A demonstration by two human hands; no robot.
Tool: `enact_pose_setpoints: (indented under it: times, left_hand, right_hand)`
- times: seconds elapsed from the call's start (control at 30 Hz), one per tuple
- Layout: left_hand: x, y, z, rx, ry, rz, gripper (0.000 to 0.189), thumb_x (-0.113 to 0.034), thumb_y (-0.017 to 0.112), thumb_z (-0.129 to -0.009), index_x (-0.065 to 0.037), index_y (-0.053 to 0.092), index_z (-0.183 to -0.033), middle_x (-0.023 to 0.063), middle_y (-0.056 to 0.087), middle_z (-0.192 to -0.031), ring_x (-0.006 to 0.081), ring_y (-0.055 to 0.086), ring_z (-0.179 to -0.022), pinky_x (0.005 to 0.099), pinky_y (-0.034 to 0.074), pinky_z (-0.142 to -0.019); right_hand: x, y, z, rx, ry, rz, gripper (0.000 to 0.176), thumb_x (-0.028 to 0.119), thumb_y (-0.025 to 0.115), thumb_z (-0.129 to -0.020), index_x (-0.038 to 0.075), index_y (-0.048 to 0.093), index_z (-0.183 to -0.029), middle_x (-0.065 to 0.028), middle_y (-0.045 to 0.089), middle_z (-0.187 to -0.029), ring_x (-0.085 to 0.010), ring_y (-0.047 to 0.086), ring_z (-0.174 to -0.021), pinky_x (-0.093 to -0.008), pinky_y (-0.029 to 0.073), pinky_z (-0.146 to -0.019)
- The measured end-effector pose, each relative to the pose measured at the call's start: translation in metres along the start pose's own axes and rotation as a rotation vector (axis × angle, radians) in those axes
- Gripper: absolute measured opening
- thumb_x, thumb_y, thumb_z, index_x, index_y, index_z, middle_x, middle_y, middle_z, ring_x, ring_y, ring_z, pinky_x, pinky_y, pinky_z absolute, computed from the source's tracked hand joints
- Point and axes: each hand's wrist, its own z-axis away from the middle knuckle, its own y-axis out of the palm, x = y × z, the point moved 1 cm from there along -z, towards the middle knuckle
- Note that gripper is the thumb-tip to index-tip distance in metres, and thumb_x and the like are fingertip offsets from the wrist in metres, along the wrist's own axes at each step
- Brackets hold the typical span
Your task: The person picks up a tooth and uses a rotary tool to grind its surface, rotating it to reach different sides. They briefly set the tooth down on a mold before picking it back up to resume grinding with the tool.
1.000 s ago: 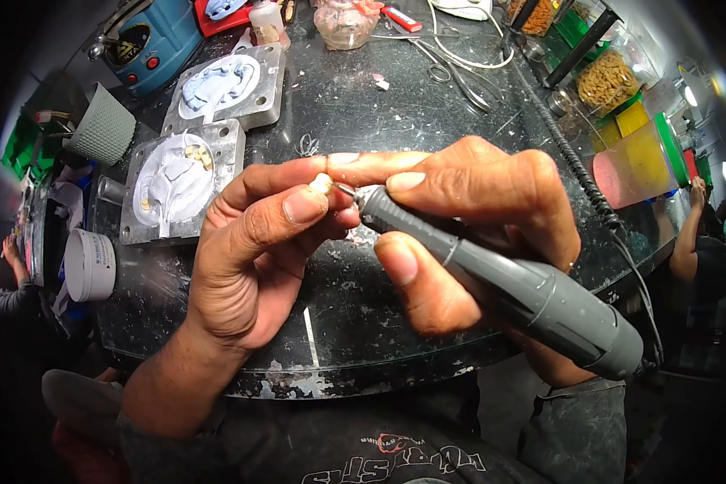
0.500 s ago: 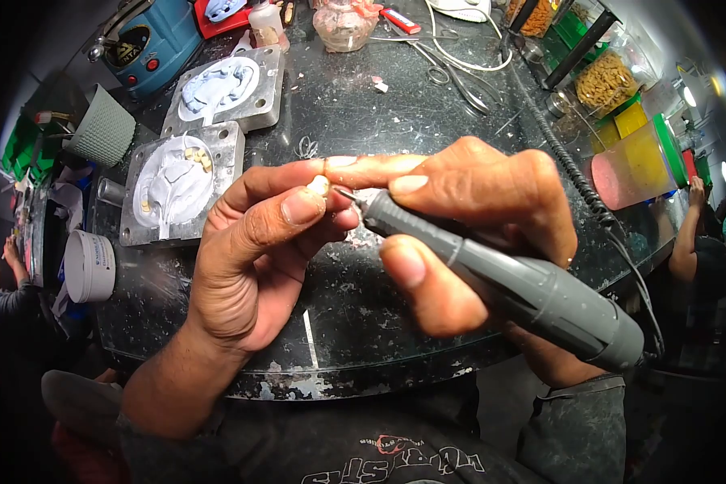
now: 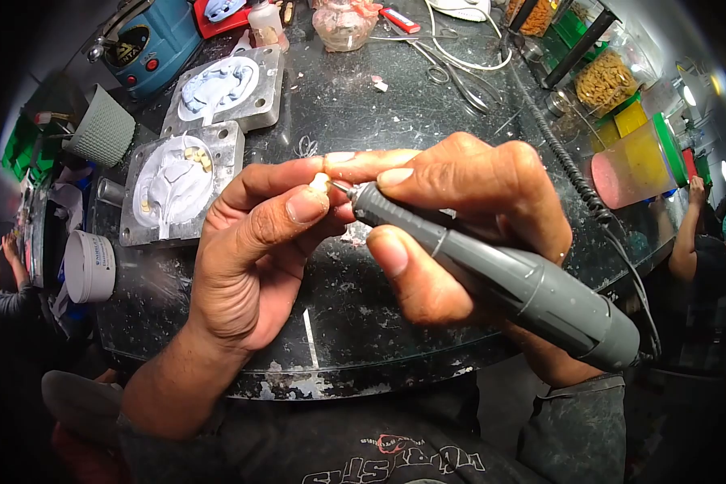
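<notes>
Between the thumb and index finger of my left hand (image 3: 258, 234) is a small ivory-coloured artificial tooth (image 3: 320, 182). My right hand (image 3: 476, 210) is wrapped round a dark grey rotary handpiece (image 3: 500, 278), its thumb underneath and fingers on top. The thin metal bur (image 3: 340, 187) at the handpiece's front points left and sits right at the tooth; whether it touches cannot be made out. My right index fingertip lies near the handpiece's nose, close to the left fingers. The far side of the tooth is hidden by my left thumb.
Two metal flasks with plaster stand at left, the nearer flask (image 3: 230, 173) holding several teeth. A white tub (image 3: 90, 266) is near the left edge. Pliers (image 3: 460, 85), a coiled cord (image 3: 569, 165) and a pink-filled jar (image 3: 633, 165) lie right. Another person's arm (image 3: 686, 230) shows far right.
My right hand has shifted slightly left and up with the handpiece, bringing the bur from a small gap up to the tooth. My left hand stays nearly still.
</notes>
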Motion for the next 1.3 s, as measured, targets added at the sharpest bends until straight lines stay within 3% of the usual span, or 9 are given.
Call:
enact_pose_setpoints:
  times: [0.17,0.23,0.33,0.43,0.53,0.7,1.0,1.3]
  left_hand:
    - [0.001,0.003,0.0,0.026,0.108,-0.12,0.02,-0.003,0.065,-0.086,-0.004,0.065,-0.107,0.0115,0.068,-0.104,0.0197,0.065,-0.099,0.0339,0.048,-0.095]
    - [0.001,0.007,0.0,-0.023,0.234,-0.134,0.018,0.006,0.064,-0.085,0.002,0.064,-0.103,0.0165,0.07,-0.098,0.0203,0.069,-0.092,0.0316,0.056,-0.088]
    - [0.001,0.006,0.0,-0.038,0.281,-0.198,0.02,0.01,0.064,-0.083,0.002,0.064,-0.102,0.0159,0.07,-0.099,0.0193,0.069,-0.093,0.0297,0.055,-0.088]
    - [0.002,0.005,0.001,-0.035,0.317,-0.235,0.021,0.013,0.064,-0.082,0.003,0.064,-0.101,0.0156,0.07,-0.1,0.0189,0.069,-0.093,0.0285,0.055,-0.088]
    - [0.003,0.004,0.0,-0.022,0.331,-0.223,0.021,0.014,0.064,-0.082,0.003,0.065,-0.101,0.0162,0.07,-0.1,0.019,0.069,-0.093,0.028,0.055,-0.088]
    - [0.002,0.006,0.001,-0.022,0.318,-0.201,0.021,0.014,0.063,-0.081,0.003,0.065,-0.1,0.0166,0.07,-0.1,0.0192,0.069,-0.093,0.0283,0.055,-0.088]
    - [0.003,0.004,0.001,-0.029,0.32,-0.208,0.022,0.014,0.065,-0.081,0.003,0.065,-0.1,0.0159,0.07,-0.098,0.0189,0.069,-0.092,0.0278,0.055,-0.087]
    - [0.003,0.005,0.001,-0.046,0.328,-0.223,0.021,0.014,0.066,-0.08,0.003,0.065,-0.098,0.0148,0.07,-0.098,0.0185,0.069,-0.092,0.0278,0.055,-0.086]
  right_hand:
    - [0.006,-0.003,-0.001,-0.01,0.057,-0.082,0.033,0.002,0.069,-0.083,-0.001,0.044,-0.105,-0.0261,0.063,-0.097,-0.0355,0.067,-0.099,-0.0405,0.055,-0.085]
    - [0.001,-0.004,-0.003,0.034,-0.058,-0.033,0.034,0.003,0.07,-0.083,-0.001,0.044,-0.106,-0.0261,0.064,-0.094,-0.0364,0.066,-0.101,-0.0403,0.055,-0.085]
    - [-0.001,0.0,-0.003,-0.007,-0.029,-0.013,0.035,0.004,0.07,-0.083,-0.001,0.044,-0.105,-0.0255,0.064,-0.089,-0.0365,0.068,-0.098,-0.0395,0.056,-0.082]
    - [-0.01,0.0,-0.006,-0.001,-0.167,-0.024,0.034,0.004,0.07,-0.083,-0.002,0.044,-0.105,-0.0251,0.064,-0.085,-0.0367,0.069,-0.092,-0.0387,0.058,-0.076]
    - [-0.01,0.0,-0.006,-0.001,-0.188,0.011,0.033,0.003,0.07,-0.083,-0.002,0.044,-0.104,-0.0246,0.064,-0.084,-0.0371,0.07,-0.089,-0.0405,0.059,-0.073]
    - [-0.01,0.001,-0.006,0.003,-0.184,-0.004,0.034,-0.001,0.069,-0.081,-0.004,0.044,-0.102,-0.0219,0.063,-0.082,-0.0375,0.069,-0.09,-0.045,0.059,-0.08]
    - [-0.006,0.002,-0.003,-0.045,-0.075,-0.019,0.031,-0.002,0.07,-0.079,-0.003,0.048,-0.102,-0.0211,0.063,-0.082,-0.0383,0.069,-0.092,-0.0449,0.059,-0.082]
    - [-0.007,0.001,-0.004,-0.027,-0.099,-0.046,0.032,-0.001,0.07,-0.079,-0.004,0.048,-0.102,-0.0201,0.06,-0.079,-0.0392,0.068,-0.095,-0.0466,0.058,-0.083]
